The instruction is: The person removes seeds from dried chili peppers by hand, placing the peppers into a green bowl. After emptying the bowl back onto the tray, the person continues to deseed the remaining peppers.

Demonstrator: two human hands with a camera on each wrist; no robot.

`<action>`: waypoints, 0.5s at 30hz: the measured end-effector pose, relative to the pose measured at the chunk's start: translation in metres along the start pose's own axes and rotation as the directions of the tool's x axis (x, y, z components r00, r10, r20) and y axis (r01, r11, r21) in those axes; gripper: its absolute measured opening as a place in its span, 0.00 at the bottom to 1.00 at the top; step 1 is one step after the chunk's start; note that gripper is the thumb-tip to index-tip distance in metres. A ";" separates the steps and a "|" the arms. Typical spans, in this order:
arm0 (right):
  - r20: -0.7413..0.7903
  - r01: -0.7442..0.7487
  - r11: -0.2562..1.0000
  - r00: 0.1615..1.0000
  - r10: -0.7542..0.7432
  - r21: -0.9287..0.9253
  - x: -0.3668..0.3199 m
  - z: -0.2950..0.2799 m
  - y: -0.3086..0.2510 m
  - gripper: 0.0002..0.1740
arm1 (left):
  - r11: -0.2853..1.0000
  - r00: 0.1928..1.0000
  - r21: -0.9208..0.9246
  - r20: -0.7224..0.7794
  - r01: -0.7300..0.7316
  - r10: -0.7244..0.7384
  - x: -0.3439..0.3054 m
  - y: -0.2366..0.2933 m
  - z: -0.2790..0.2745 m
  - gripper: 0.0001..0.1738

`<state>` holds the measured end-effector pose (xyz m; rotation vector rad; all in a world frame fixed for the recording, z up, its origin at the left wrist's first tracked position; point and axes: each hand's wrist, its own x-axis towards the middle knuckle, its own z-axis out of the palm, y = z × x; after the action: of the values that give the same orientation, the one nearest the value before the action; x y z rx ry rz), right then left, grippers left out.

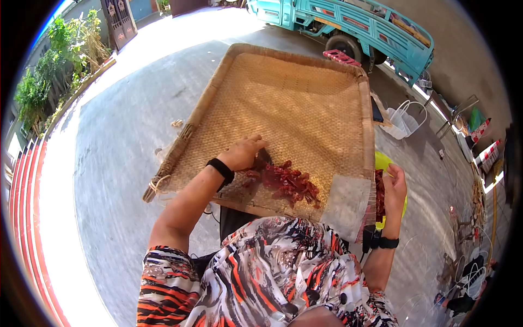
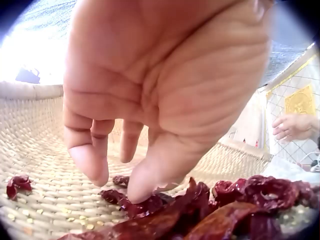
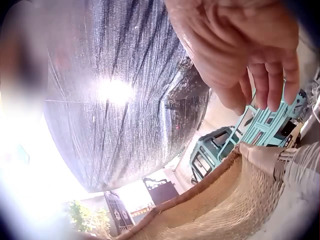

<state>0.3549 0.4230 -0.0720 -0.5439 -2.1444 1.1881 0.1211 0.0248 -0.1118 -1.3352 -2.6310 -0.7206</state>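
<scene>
Dried red chillies point(image 1: 289, 182) lie in a loose pile near the close edge of a woven tray point(image 1: 294, 103). My left hand point(image 1: 242, 153) is at the pile's left end. In the left wrist view, the thumb of this hand point(image 2: 160, 90) touches the dark red pieces point(image 2: 215, 215), while the fingers bend down apart from it. Beyond the tray's right edge, my right hand point(image 1: 396, 185) is over a yellow bag point(image 1: 382, 161) beside more red chillies point(image 1: 379, 196). The right wrist view shows that hand point(image 3: 245, 55) with loosely extended fingers and nothing visible between them.
A pale flat sheet point(image 1: 347, 201) covers the tray's near right corner. White plastic bags point(image 1: 402, 122) lie on the ground to the right. A turquoise cart point(image 1: 348, 27) stands behind the tray. Plants point(image 1: 54, 71) and red-edged steps point(image 1: 30, 180) are at the left.
</scene>
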 end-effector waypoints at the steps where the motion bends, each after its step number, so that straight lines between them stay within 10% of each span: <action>1: 0.015 -0.016 0.999 1.000 0.015 0.051 -0.004 0.004 0.001 0.21 | 0.999 0.998 0.030 0.053 0.016 -0.017 0.001 -0.005 0.002 0.24; 9: 0.176 0.048 0.988 0.984 -0.022 -0.146 -0.027 0.037 -0.019 0.19 | 0.968 0.973 0.211 0.156 0.136 -0.170 -0.004 0.000 -0.007 0.13; 15: 0.389 0.096 0.987 0.920 -0.038 -0.131 -0.038 0.058 -0.056 0.21 | 0.947 0.971 0.214 -0.035 0.239 -0.237 -0.007 0.026 -0.025 0.12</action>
<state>0.3397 0.3359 -0.0593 -0.3101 -2.5792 1.1805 0.1428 0.0214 -0.0818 -0.9668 -2.7966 -0.4430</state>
